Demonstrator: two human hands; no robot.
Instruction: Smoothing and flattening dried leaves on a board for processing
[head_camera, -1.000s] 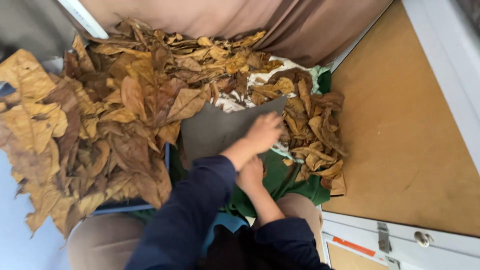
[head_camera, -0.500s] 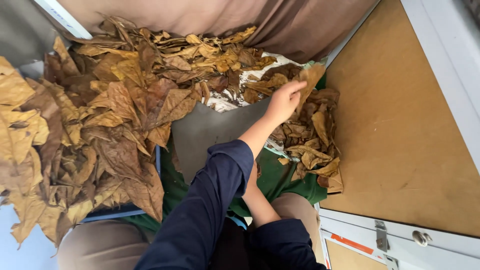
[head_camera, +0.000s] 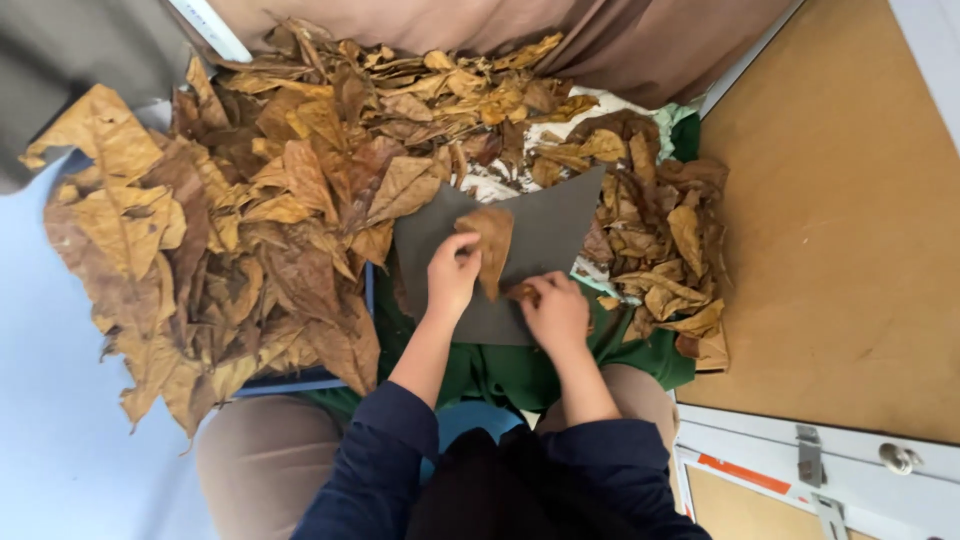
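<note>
A dried brown leaf (head_camera: 489, 245) lies lengthwise, pointing away, on a dark grey board (head_camera: 545, 235); left hand (head_camera: 452, 275) pinches its edge, right hand (head_camera: 555, 310) grips its stem end.

A big leaf pile (head_camera: 230, 230) fills my left side. Right of it lies a smaller pile (head_camera: 660, 240), on green cloth (head_camera: 640, 345). Past that runs the brown board (head_camera: 840, 230), with a white box (head_camera: 800, 480) below it. Brown fabric (head_camera: 640, 40) hangs behind.
</note>
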